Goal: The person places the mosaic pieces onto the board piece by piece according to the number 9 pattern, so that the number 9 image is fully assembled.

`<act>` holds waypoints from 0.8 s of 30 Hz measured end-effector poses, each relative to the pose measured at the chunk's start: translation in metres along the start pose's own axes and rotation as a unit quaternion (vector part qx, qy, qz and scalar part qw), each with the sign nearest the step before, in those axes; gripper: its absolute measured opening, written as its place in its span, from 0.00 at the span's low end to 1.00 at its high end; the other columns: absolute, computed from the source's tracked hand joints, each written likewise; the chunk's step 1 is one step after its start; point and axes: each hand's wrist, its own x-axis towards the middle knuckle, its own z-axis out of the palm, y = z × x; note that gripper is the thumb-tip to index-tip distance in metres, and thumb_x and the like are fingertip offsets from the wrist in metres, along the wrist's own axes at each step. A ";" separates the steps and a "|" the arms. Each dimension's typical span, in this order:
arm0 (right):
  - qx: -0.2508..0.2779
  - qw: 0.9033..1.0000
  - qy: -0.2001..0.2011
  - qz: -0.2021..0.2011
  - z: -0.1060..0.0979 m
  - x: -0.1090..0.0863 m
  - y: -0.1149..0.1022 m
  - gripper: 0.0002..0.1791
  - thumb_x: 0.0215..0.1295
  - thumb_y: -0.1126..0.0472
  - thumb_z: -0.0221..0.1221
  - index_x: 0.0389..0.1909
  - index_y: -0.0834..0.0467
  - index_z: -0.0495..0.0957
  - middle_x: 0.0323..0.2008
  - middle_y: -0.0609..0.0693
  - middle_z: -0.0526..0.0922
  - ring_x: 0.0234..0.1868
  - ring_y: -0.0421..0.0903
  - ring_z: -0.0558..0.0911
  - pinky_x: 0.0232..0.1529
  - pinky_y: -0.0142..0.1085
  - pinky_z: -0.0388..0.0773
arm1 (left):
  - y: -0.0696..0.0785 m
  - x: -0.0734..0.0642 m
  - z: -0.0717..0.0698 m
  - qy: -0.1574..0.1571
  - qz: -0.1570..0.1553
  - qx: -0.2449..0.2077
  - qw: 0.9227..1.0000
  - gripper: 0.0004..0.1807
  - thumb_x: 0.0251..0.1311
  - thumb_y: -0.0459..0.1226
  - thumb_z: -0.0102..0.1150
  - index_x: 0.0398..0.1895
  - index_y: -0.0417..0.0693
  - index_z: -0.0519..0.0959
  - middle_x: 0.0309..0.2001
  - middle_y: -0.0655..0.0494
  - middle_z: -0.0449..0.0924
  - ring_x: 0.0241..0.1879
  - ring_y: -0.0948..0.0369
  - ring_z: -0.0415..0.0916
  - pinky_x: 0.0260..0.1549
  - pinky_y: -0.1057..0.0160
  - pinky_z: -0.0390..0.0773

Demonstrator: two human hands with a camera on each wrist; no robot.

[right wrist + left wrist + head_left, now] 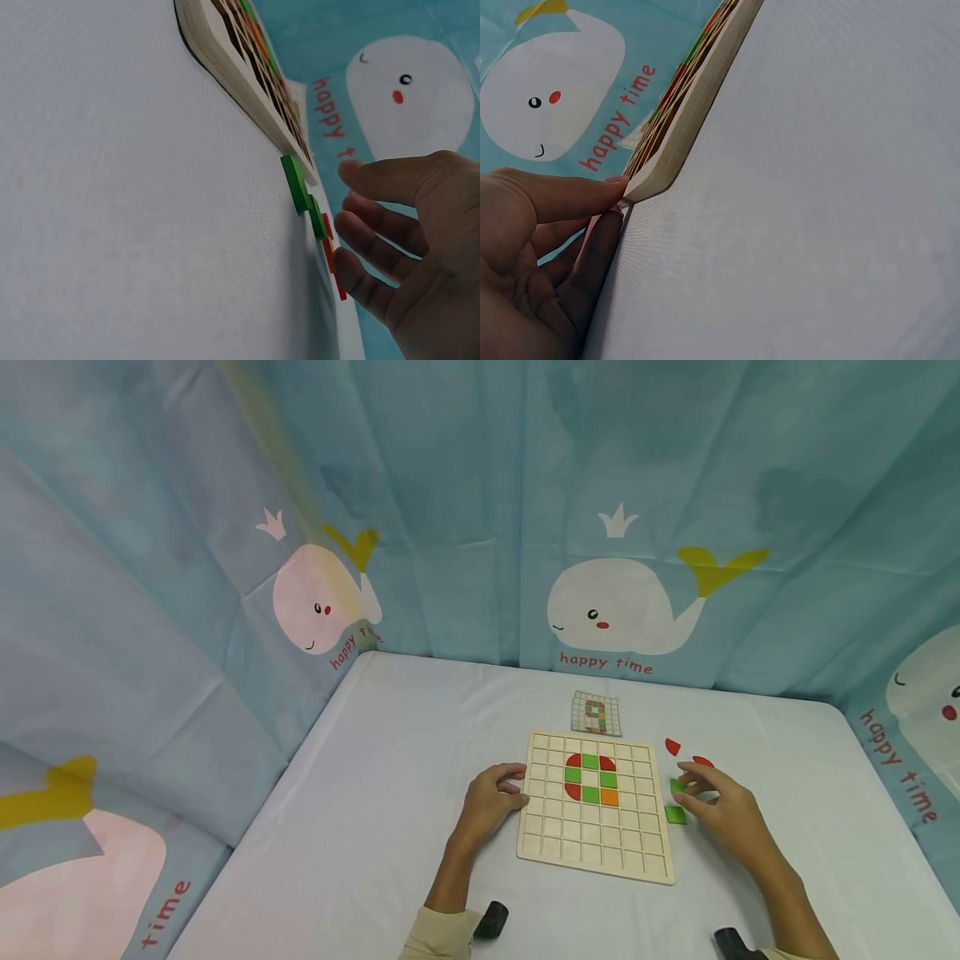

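Note:
A wooden grid board (577,839) lies on the white table. In its upper middle, green squares (591,795), red rounded pieces (573,791) and one orange square (609,797) form a ring. My left hand (487,802) pinches the board's left edge between thumb and fingers; the left wrist view shows the thumb (577,196) at its rim. My right hand (722,810) hovers right of the board with fingers loosely bent and nothing between them. Just by its fingertips are two loose green squares (676,815), and in the right wrist view green tiles (295,184) stand apart from the thumb.
Loose red pieces (672,747) lie beyond the right hand. Behind the board is a small pattern card (596,714) showing a coloured grid. A blue whale-print curtain (465,527) hangs along the table's back and sides. Dark wrist devices (492,920) sit near both forearms.

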 end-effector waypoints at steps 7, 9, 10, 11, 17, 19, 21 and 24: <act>-0.015 1.000 -0.009 0.017 0.001 0.001 0.006 0.30 0.62 0.65 0.74 0.65 0.61 0.79 0.50 0.56 0.88 0.44 0.33 0.79 0.40 0.21 0.75 | 0.001 0.000 0.000 0.003 -0.005 0.001 1.000 0.27 0.56 0.30 0.74 0.61 0.48 0.85 0.53 0.54 0.87 0.46 0.59 0.83 0.46 0.57 0.81; -0.021 1.000 -0.011 0.018 0.001 0.000 0.009 0.29 0.62 0.65 0.74 0.65 0.61 0.80 0.50 0.56 0.89 0.44 0.34 0.80 0.39 0.21 0.74 | 0.001 0.000 0.000 0.003 -0.004 0.002 1.000 0.27 0.56 0.30 0.74 0.61 0.48 0.85 0.53 0.54 0.87 0.47 0.59 0.83 0.46 0.57 0.81; -0.024 0.999 -0.013 0.018 0.001 0.000 0.010 0.29 0.62 0.65 0.74 0.65 0.61 0.80 0.50 0.56 0.89 0.44 0.35 0.80 0.39 0.21 0.74 | 0.001 0.000 0.000 0.003 -0.004 0.002 1.000 0.27 0.56 0.30 0.74 0.61 0.48 0.85 0.54 0.54 0.87 0.47 0.59 0.83 0.46 0.56 0.81; -0.024 0.999 -0.014 0.017 0.001 0.000 0.011 0.29 0.61 0.66 0.74 0.65 0.61 0.80 0.50 0.57 0.89 0.44 0.36 0.80 0.39 0.21 0.74 | 0.001 0.000 0.001 0.002 -0.004 0.004 1.000 0.27 0.56 0.31 0.74 0.61 0.49 0.85 0.53 0.54 0.87 0.47 0.59 0.83 0.46 0.57 0.81; -0.024 0.999 -0.027 0.018 0.000 0.000 0.013 0.29 0.61 0.68 0.73 0.64 0.62 0.80 0.50 0.58 0.88 0.45 0.44 0.81 0.38 0.22 0.73 | 0.000 0.000 0.001 0.004 0.000 0.005 1.000 0.27 0.56 0.30 0.74 0.61 0.49 0.85 0.53 0.54 0.87 0.47 0.59 0.83 0.46 0.57 0.81; -0.029 0.999 -0.029 0.019 0.001 0.001 0.012 0.30 0.60 0.69 0.73 0.64 0.62 0.79 0.49 0.58 0.88 0.45 0.47 0.81 0.38 0.21 0.74 | 0.000 0.000 0.000 0.003 0.001 0.004 1.000 0.27 0.56 0.30 0.74 0.61 0.49 0.85 0.53 0.54 0.87 0.47 0.59 0.83 0.46 0.57 0.81; -0.035 0.999 -0.030 0.020 0.001 0.002 0.013 0.30 0.60 0.69 0.73 0.65 0.62 0.79 0.49 0.58 0.88 0.45 0.49 0.82 0.39 0.21 0.75 | 0.000 0.000 0.000 0.003 0.001 0.003 1.000 0.27 0.56 0.30 0.74 0.61 0.48 0.85 0.53 0.54 0.87 0.46 0.59 0.83 0.45 0.58 0.81; -0.036 0.998 -0.038 0.022 0.001 0.002 0.013 0.30 0.61 0.69 0.73 0.65 0.63 0.79 0.50 0.60 0.88 0.45 0.51 0.82 0.38 0.22 0.75 | -0.001 0.000 0.000 0.003 0.000 0.000 1.000 0.27 0.56 0.30 0.74 0.61 0.48 0.85 0.53 0.54 0.87 0.46 0.59 0.82 0.45 0.58 0.81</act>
